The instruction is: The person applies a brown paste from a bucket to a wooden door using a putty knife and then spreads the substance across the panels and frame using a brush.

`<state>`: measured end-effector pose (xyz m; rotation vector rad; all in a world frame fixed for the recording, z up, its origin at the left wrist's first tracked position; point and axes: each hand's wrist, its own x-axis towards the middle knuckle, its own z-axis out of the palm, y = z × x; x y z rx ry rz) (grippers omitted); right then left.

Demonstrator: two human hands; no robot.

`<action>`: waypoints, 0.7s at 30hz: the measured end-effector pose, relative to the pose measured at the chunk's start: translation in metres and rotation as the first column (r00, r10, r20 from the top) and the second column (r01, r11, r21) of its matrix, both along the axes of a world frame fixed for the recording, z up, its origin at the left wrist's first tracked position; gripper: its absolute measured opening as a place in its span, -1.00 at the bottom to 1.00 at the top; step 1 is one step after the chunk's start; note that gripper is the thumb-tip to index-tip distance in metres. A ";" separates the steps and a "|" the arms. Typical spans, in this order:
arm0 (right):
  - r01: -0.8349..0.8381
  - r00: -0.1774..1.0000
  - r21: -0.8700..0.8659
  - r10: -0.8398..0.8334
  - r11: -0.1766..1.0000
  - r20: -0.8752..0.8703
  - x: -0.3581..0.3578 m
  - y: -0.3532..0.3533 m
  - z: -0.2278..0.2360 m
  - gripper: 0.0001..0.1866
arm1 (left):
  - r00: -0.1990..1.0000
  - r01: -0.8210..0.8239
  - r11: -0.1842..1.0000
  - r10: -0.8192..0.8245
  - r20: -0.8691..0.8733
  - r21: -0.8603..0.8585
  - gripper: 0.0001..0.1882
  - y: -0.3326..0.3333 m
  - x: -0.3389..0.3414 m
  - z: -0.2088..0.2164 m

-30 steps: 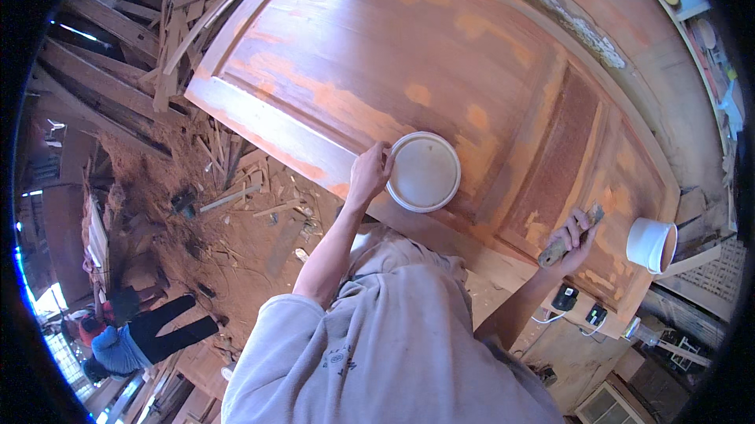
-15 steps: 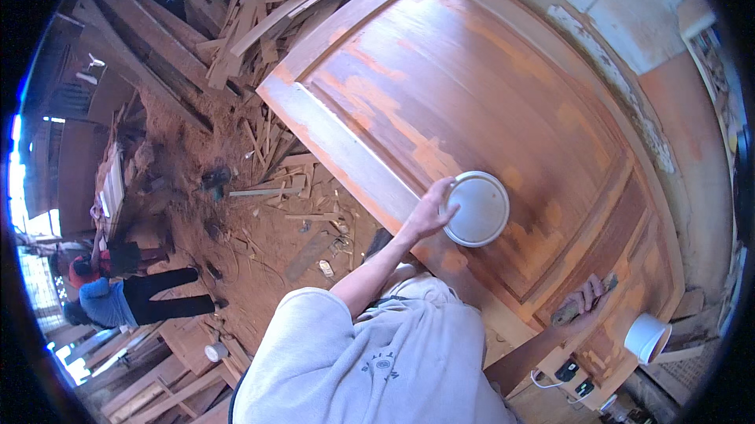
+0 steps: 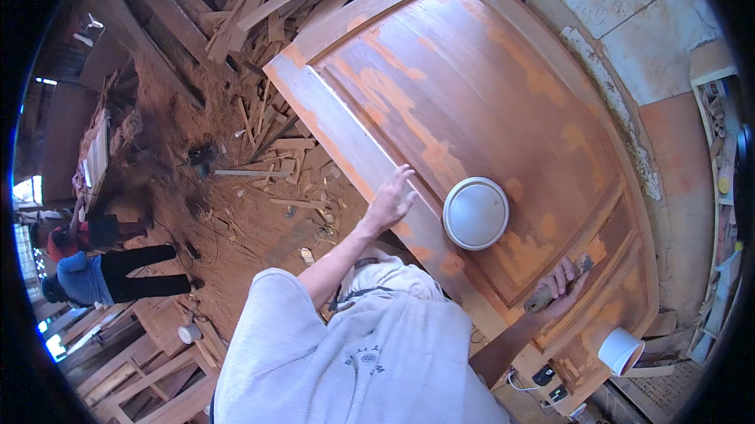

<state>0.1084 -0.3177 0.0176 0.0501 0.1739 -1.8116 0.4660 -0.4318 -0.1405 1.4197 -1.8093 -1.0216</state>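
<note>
A wooden panel door (image 3: 503, 101), patched with orange filler, lies flat in front of me. On its large panel rests a round pale lid (image 3: 476, 213). My left hand (image 3: 391, 202) is just left of that lid, over the door's side rail, holding nothing, its fingers loosely apart. My right hand (image 3: 557, 289) is closed around a putty knife (image 3: 541, 298) near the lower right of the door. Its blade carries a smear of orange filler. Beyond that hand, a white tub (image 3: 620, 352) with orange filler inside stands tilted in the picture at the door's right end.
Small black devices with a white cable (image 3: 543, 375) sit by the door's near right corner. Scrap wood (image 3: 275, 23) is heaped behind the door at left. Two people (image 3: 94, 274) stand off to the left on the sawdust-covered floor. Shelves (image 3: 720, 156) line the right.
My left hand has let go of the lid's edge and moved left, leaving the lid on the panel. My right hand with the putty knife has turned and shifted slightly left; the view has shifted too.
</note>
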 end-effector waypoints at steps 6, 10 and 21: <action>-0.119 0.992 -0.182 0.110 0.976 -0.058 -0.002 -0.002 -0.012 -0.61 | 0.909 -0.034 0.998 0.052 0.413 -0.049 -0.31 0.040 0.015 -0.006; -0.118 0.990 -0.260 0.133 0.958 0.038 0.007 -0.005 -0.023 -0.52 | 0.881 0.042 0.999 -0.038 0.471 0.001 -0.26 0.069 0.022 0.001; -0.090 0.992 -0.183 0.104 0.979 0.068 0.055 -0.036 -0.025 -0.50 | 0.941 -0.316 0.941 0.327 0.083 -0.125 -0.77 -0.026 0.083 0.031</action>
